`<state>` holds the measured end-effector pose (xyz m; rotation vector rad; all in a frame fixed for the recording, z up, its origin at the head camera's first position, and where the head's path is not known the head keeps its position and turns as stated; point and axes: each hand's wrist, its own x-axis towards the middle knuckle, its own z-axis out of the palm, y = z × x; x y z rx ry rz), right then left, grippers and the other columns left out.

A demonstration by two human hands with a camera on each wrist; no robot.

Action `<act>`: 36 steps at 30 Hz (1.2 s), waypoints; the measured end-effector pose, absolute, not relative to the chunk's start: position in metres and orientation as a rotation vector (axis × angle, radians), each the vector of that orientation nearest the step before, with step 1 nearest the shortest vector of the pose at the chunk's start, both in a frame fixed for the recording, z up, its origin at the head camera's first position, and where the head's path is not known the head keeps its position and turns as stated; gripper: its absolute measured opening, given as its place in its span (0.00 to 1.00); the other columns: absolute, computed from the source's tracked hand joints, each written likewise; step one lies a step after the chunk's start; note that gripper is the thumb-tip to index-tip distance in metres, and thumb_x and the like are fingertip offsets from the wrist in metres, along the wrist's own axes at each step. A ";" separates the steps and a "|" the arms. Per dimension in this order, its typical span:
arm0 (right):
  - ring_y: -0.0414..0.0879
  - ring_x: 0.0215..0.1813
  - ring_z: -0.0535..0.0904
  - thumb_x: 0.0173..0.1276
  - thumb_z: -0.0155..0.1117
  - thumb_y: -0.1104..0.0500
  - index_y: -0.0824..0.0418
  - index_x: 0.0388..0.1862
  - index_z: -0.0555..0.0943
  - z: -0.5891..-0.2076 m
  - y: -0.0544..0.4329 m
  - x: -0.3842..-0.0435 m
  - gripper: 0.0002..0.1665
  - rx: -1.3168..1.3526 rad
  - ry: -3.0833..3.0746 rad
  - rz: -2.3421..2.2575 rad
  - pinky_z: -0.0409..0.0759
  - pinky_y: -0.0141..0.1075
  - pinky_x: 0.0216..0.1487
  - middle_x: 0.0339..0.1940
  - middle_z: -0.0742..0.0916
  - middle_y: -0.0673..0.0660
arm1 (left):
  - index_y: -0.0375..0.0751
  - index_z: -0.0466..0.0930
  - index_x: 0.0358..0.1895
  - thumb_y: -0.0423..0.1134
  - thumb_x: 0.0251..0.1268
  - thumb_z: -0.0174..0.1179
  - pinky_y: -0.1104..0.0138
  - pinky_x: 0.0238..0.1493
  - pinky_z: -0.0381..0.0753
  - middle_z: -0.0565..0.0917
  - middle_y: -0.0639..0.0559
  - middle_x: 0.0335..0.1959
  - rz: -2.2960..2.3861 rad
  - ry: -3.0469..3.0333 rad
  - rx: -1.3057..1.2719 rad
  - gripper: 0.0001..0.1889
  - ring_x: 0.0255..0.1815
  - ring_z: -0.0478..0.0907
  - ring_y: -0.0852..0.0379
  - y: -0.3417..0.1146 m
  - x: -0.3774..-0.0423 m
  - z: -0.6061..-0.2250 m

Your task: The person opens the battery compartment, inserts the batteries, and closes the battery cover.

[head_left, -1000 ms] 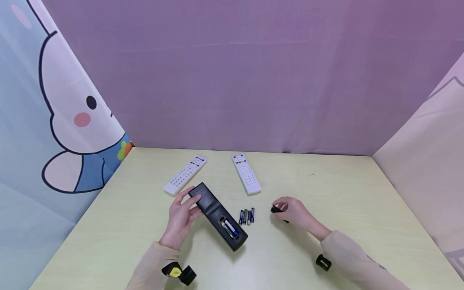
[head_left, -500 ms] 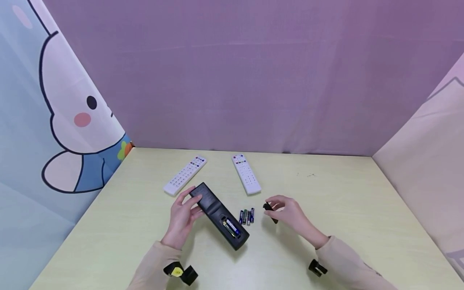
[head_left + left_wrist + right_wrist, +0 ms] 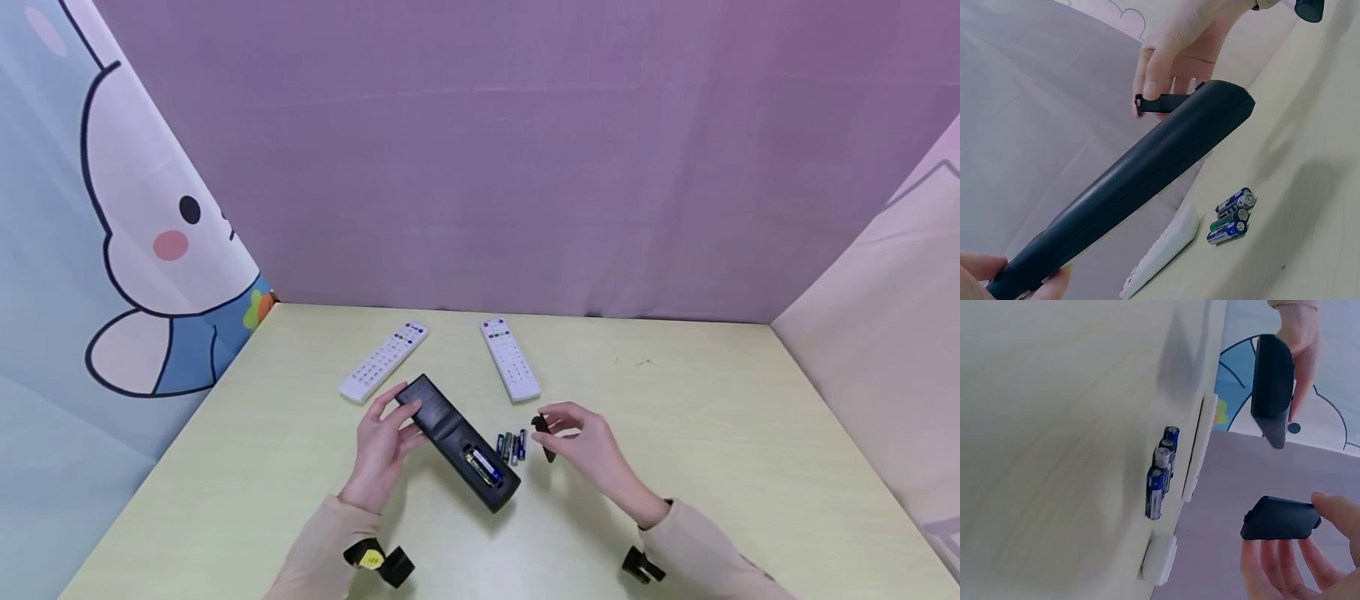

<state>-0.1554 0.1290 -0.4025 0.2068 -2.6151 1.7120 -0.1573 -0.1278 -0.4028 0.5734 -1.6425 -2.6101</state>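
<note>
My left hand [image 3: 381, 450] grips the upper end of a black remote control [image 3: 450, 425], held above the table with its back up. The open compartment near its lower end shows batteries [image 3: 482, 467] lying inside. To the right, my right hand [image 3: 588, 437] pinches the small black battery cover [image 3: 1280, 519] between thumb and fingers, apart from the remote in the head view. Several loose batteries [image 3: 512, 447] lie side by side on the table between the remote and the cover; the left wrist view shows these loose batteries [image 3: 1232, 215] below the remote.
Two white remote controls, the left one [image 3: 382, 362] and the right one [image 3: 510, 360], lie buttons up toward the back of the pale table [image 3: 712, 442]. A purple cloth [image 3: 525, 167] hangs behind the table's far edge, with printed cloths at both sides.
My right hand has moved left with the battery cover, toward the black remote, and the cover has turned steeper. The left hand and remote have shifted slightly right.
</note>
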 end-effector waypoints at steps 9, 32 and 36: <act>0.46 0.38 0.77 0.48 0.70 0.62 0.64 0.41 0.79 -0.399 0.117 -0.144 0.19 0.171 -2.497 1.810 0.79 0.27 0.37 0.33 0.81 0.55 | 0.38 0.64 0.58 0.27 0.55 0.55 0.70 0.22 0.80 0.81 0.51 0.26 -2.593 -1.594 0.588 0.24 0.22 0.81 0.57 -0.122 -0.158 -0.401; 0.49 0.35 0.78 0.45 0.68 0.73 0.70 0.37 0.77 -0.377 0.088 -0.118 0.18 0.349 -2.326 1.837 0.82 0.36 0.36 0.30 0.81 0.58 | 0.40 0.65 0.58 0.27 0.56 0.54 0.71 0.21 0.80 0.81 0.51 0.26 -2.583 -1.564 0.618 0.24 0.22 0.81 0.58 -0.113 -0.159 -0.403; 0.50 0.33 0.78 0.44 0.69 0.73 0.70 0.36 0.78 -0.383 0.086 -0.119 0.18 0.410 -2.309 1.784 0.82 0.36 0.35 0.29 0.81 0.58 | 0.40 0.65 0.58 0.27 0.56 0.54 0.70 0.22 0.80 0.81 0.51 0.26 -2.582 -1.555 0.611 0.24 0.22 0.81 0.58 -0.111 -0.159 -0.402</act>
